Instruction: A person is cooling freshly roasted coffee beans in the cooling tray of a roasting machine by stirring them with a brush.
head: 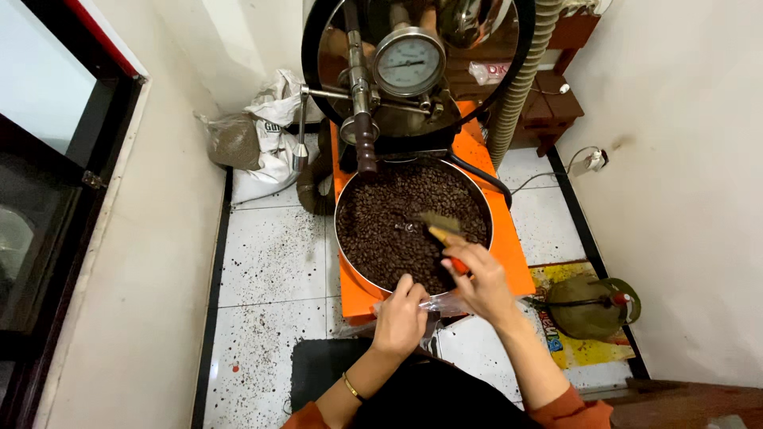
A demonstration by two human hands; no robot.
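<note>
Pinching one brush (442, 230), right hand (482, 282) works over one round tray (343, 246) of roasted beans (389, 222); left hand (400, 318) grips one plastic bag (445, 303).

The right hand (481, 278) holds a brush (442, 228) over the coffee beans (389, 222); the left hand (400, 318) grips a plastic bag (441, 303).

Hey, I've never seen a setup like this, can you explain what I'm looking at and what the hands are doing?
This is one view from a camera on the person's head, looking down. The round metal tray is full of dark roasted coffee beans; it sits on an orange machine with a dial gauge above. The right hand holds a small brush over the beans. The left hand grips a clear plastic bag at the tray's near rim. Sacks lean in the corner.
</note>
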